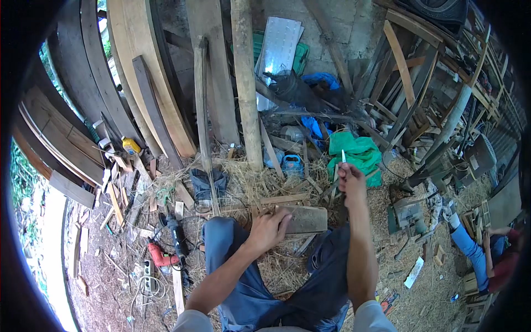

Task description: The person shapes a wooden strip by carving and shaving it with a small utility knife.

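"Are you reading any lettering on the yellow bottle (131,145)?"

"No. It is appearing too small for me to be making out any wording."

"And are you getting a brand from the red power tool (161,255)?"

"I am making out neither name nor number there."

"What are you finding on the shiny panel (278,47)?"

"I am seeing nothing that is reading as text."

"Are you noting signs elsewhere?"

"I am recording none as legible."
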{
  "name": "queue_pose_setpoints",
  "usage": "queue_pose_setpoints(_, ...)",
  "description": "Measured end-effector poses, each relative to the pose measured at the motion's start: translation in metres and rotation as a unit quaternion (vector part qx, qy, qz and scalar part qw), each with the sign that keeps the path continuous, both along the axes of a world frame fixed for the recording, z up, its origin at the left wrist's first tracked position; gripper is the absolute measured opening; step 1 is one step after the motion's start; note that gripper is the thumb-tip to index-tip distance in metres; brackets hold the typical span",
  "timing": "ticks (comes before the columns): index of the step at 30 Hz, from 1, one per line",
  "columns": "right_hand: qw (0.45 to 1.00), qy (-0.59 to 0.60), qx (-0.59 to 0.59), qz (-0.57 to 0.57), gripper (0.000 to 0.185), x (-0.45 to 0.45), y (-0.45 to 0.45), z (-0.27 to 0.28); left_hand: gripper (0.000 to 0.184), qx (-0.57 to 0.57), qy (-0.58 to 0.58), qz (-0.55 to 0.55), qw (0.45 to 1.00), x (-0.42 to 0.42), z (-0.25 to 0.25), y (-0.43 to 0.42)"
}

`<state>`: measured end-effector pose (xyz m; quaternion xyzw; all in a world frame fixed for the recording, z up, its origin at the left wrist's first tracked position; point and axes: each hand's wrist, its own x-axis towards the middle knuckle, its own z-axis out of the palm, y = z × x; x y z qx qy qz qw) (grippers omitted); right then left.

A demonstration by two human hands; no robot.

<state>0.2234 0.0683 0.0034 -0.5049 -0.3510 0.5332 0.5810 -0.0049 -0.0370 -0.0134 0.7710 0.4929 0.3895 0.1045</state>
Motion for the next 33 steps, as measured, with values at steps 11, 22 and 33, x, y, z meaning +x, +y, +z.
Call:
queue_pose_setpoints(11, 0.957, -0.009, -0.063, 0.282, 0.036, -0.057, -0.045, 0.006, 0.008, 0.021, 0.033, 0.009, 0.999, -0.003, 0.011, 0.015)
queue_pose_setpoints(22, 0.954, 0.005, -0.079, 0.289, 0.024, -0.036, -0.035, 0.019, 0.008, 0.0, 0.008, 0.007, 1.0, 0.005, 0.015, 0.016)
queue_pose_setpoints(33, 0.996, 0.006, 0.013, 0.088, 0.023, 0.001, -0.007, 0.01, 0.012, -0.076, -0.112, -0.041, 0.99, -0.007, 0.011, 0.013)
